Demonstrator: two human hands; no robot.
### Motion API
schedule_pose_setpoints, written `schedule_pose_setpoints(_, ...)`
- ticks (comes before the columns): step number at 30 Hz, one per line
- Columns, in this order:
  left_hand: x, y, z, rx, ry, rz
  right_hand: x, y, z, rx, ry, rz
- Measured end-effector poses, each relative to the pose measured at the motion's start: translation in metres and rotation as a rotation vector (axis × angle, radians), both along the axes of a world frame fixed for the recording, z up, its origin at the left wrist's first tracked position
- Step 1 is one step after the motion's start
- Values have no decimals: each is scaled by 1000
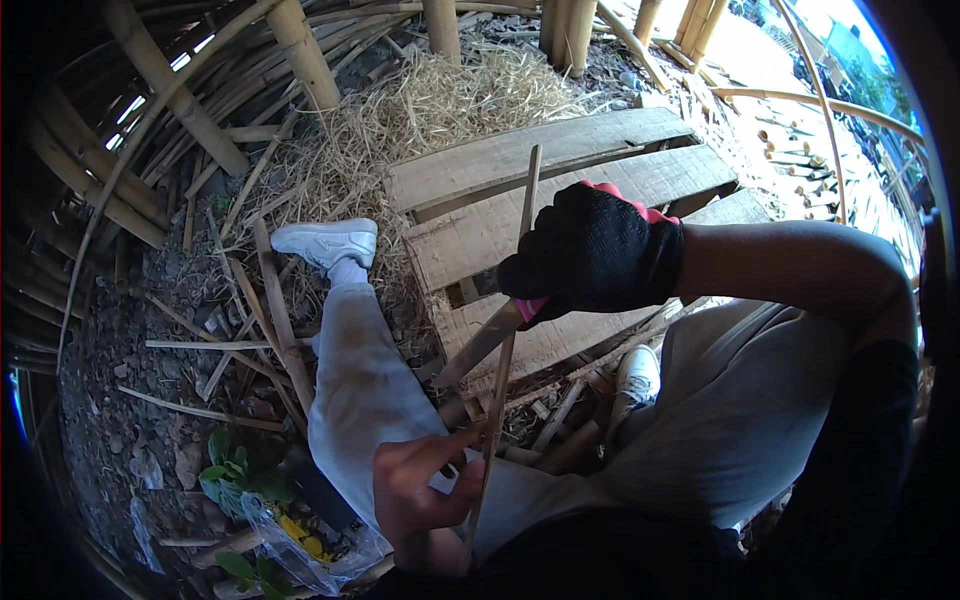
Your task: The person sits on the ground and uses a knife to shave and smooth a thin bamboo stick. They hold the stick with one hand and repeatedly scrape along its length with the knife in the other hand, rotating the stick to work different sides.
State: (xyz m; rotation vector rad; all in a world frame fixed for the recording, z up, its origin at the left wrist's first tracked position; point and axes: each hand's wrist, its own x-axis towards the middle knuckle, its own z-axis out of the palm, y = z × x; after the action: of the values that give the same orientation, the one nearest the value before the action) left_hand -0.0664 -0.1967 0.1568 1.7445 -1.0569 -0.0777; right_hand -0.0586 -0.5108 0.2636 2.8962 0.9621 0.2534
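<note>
From my end I watch a thin bamboo strip (500,392) slanting down the middle of the view, one tip over the slatted wooden platform (465,185), the lower part near the lap. The gloved right hand (575,255) is closed in a fist, and I judge that it grips the knife (477,350), though the handle is hidden from me; the strip passes at its fingers and crosses in front of the blade. The bare left hand (430,490) pinches the strip between thumb and forefinger, below the blade. I read the step as paring the strip. To do it well, I would want the blade nearly flat to the bamboo, with light, even pressure, so that it shaves rather than digs in. I would steady the strip firmly, since something so slender probably flexes. The bare fingers worry me most: I would have every stroke travel away from them, and from the left leg (360,360) beside the knife's tip.
</note>
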Motion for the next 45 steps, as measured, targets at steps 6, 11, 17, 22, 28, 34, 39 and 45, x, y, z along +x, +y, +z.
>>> schedule_pose_setpoints(6, -10, -11, 0, -225, 75, 186, 5, -5, -24, 94, 90, -5)
schedule_pose_setpoints(11, -37, -16, 32, 190, 411, 243, 1, -6, -17, 97, 63, -63)
schedule_pose_setpoints(17, -36, -2, 18, 256, 705, -59, 8, -8, -3, 44, -57, -44)
schedule_pose_setpoints(22, -33, -5, 21, -44, 1216, -161, 10, -11, 16, 15, -133, -77)
schedule_pose_setpoints(28, -18, 0, 9, 90, 363, -180, 12, -12, 18, 27, -321, -36)
schedule_pose_setpoints(34, -35, -12, 19, -436, 1283, -252, 12, -4, 19, 80, -343, 18)
schedule_pose_setpoints(39, -19, -17, -10, -576, 1686, -543, -8, 9, 32, 9, -229, -98)
schedule_pose_setpoints(45, -16, -7, -9, -722, 1673, -633, -19, 14, 35, 372, -319, -139)
